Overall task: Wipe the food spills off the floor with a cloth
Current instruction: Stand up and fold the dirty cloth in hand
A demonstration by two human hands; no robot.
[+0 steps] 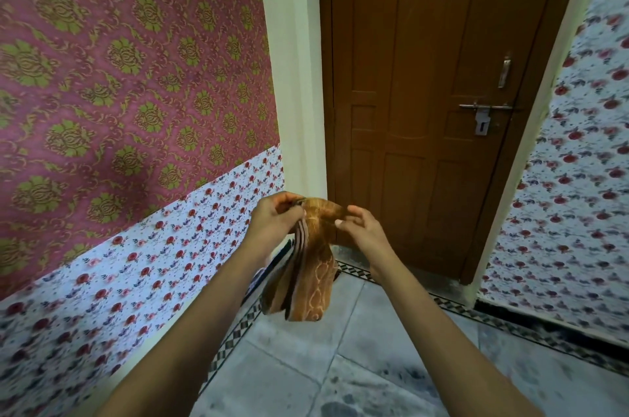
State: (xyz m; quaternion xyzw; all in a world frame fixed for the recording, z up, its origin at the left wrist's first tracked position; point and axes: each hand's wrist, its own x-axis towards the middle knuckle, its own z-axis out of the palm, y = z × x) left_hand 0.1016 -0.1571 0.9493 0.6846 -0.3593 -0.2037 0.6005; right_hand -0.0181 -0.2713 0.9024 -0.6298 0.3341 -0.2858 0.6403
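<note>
Orange-brown cloth [311,266] hangs above the floor [306,365], both hands pinching its top edge.

The top edge of the cloth [313,266] is covered inside the grip of the left hand [275,220] and behind the fingers of the right hand [360,229], so how it is folded there cannot be told. Below the grip, the hanging cloth hides the floor [340,348] corner by the door [425,93]. Both forearms are cut off by the bottom edge. Any spills on the floor are too blurred to make out.
</note>
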